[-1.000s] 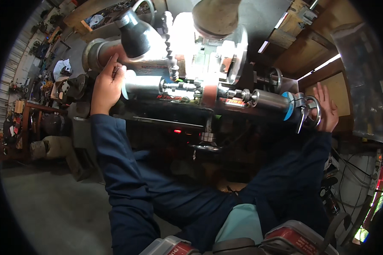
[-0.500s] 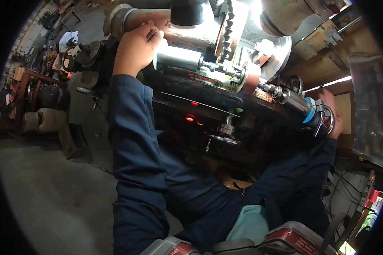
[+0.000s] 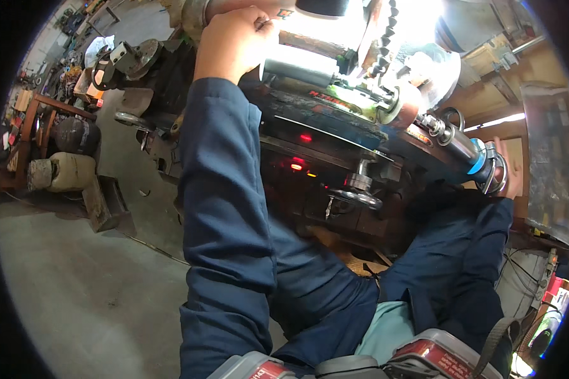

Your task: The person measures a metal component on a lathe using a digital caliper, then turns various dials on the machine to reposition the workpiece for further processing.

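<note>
My left hand (image 3: 237, 43) is closed at the upper left of the machine, its fingers curled in a pinch beside a smooth metal cylinder (image 3: 300, 65). What lies between those fingers is hidden. At the machine's right end, my right hand (image 3: 511, 167) lies against a shiny metal handwheel (image 3: 498, 175), its fingers stretched upward and partly behind the rim. A blue band (image 3: 478, 159) circles the shaft next to that wheel. Bright lamplight washes out the upper part of the machine.
A second handwheel (image 3: 357, 197) juts from the machine's front below the bed. Black bellows-like cord (image 3: 385, 41) hangs at the top. A clear plastic sheet (image 3: 550, 164) stands at the right. Left, a cream gas cylinder (image 3: 69, 170) stands on the concrete floor (image 3: 101, 284).
The view has shifted, so the machine and both arms appear farther right. My left hand stays beside the cylinder. My right hand, blurred before, shows more sharply against the handwheel.
</note>
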